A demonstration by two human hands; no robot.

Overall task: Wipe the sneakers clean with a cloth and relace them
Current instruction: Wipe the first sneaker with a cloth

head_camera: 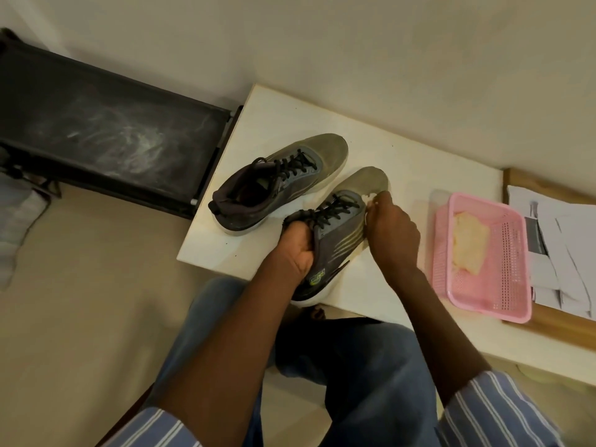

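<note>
Black treadmill deck (pixel 106 124), dusty w/ pale scuff marks, lay at far left on the beige floor (pixel 80 285), its near end just beside the white table (pixel 258 130). Pale cloth-like item at the left frame edge was too blurred to identify. On the table's left portion stood the far sneaker (pixel 280 179): olive-grey upper, dark collar, black laces threaded through the eyelets, pale sole flat on the surface, toe pointing away from the person. Just right of it, nearly touching at mid-length, was the near sneaker (pixel 338 227), same colours, w/ pale stripes and a green logo on its side, heel end overhanging the table's near edge. Left hand (pixel 295 250) gripped this shoe at the collar, fingers curled into the opening, thumb outside. Right hand (pixel 392 232) was closed round a small white cloth (pixel 371 199), only a crumpled bit of which showed past the fingertips, pressed against the shoe's side near the toe. Both forearms were bare; striped blue-and-white sleeves (pixel 493 411) were rolled above them, and blue jeans (pixel 354 366) showed below. Further right, a pink perforated plastic basket (pixel 509 253) sat on the table, holding a folded cream-yellow cloth (pixel 471 243), well apart from both shoes. At far right, white papers (pixel 558 240) lay on a wooden board (pixel 554 327), the basket's right rim overlapping them. Cream wall (pixel 354 59) ran behind the table.
</note>
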